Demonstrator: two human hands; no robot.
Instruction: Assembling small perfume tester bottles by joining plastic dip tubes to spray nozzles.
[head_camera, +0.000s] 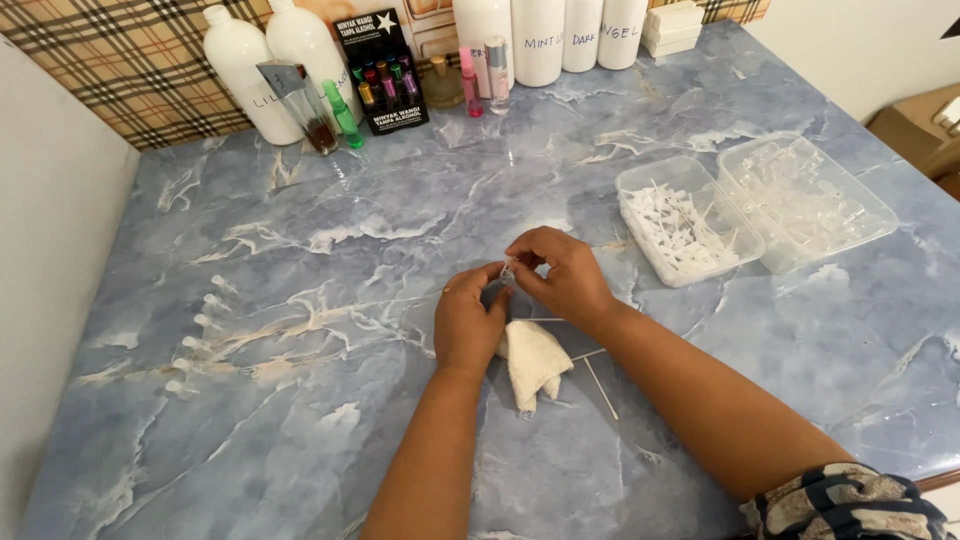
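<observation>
My left hand (468, 320) and my right hand (562, 272) meet over the middle of the blue marbled table (330, 200). Their fingertips pinch a tiny clear piece (507, 271) between them, too small to identify. A crumpled white cloth (533, 362) lies on the table just below my hands. Thin white sticks (600, 388) lie beside the cloth on the right. A ring shows on a finger of my left hand.
Two clear plastic tubs sit at the right, one with white pump parts (677, 228), one with clear pieces (808, 198). Small clear vials (200, 325) line up at the left. White bottles (240, 70), little coloured bottles (385, 85) and a black display card stand at the back.
</observation>
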